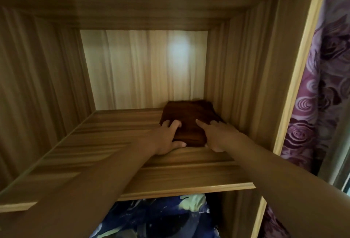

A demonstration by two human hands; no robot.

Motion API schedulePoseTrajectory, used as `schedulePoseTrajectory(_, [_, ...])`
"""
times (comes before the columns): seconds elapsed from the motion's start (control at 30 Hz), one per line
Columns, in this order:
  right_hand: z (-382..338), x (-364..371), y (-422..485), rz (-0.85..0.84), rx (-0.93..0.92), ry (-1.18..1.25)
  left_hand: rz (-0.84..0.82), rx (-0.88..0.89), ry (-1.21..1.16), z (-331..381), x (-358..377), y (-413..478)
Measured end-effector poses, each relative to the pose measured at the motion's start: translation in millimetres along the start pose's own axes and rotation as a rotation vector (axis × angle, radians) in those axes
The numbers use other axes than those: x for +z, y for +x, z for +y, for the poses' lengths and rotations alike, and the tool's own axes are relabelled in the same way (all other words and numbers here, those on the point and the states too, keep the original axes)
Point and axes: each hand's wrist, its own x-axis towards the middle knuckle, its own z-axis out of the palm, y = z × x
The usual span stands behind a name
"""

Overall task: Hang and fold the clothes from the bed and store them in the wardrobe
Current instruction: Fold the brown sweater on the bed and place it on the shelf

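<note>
Brown folded garment [191,118] on wardrobe shelf [113,133] | left hand [167,138], right hand [220,135]: grips spread atop

Left hand [166,137] and right hand [219,135] pressing the folded brown garment [191,116] onto the wardrobe shelf [113,139], right-hand side.

The folded garment [191,118] is lying on the shelf's [113,143] right side, beside the wardrobe wall [246,86], under your left hand [166,137] and right hand [219,135].
</note>
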Motion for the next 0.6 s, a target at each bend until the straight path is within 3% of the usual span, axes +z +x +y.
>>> schedulePoseTrajectory(0.2, [-1, -8, 13, -0.086, 0.000, 0.055, -0.121, -0.042, -0.021, -1, -13, 11])
schedulePoseTrajectory(0.3, [6, -36, 19, -0.240, -0.023, 0.382, -0.235, -0.103, -0.225, -5, -46, 18])
schedulePoseTrajectory(0.37, [9, -49, 31, -0.120, -0.043, 0.591, -0.099, -0.126, -0.350, -11, -57, 34])
schedulePoseTrajectory(0.43, [9, -45, 47, 0.044, -0.001, 0.574, 0.073, -0.154, -0.334, -14, -47, 54])
schedulePoseTrajectory(0.6, [5, 2, 89, 0.014, 0.079, 0.432, -0.051, -0.236, -0.236, -15, -1, 82])
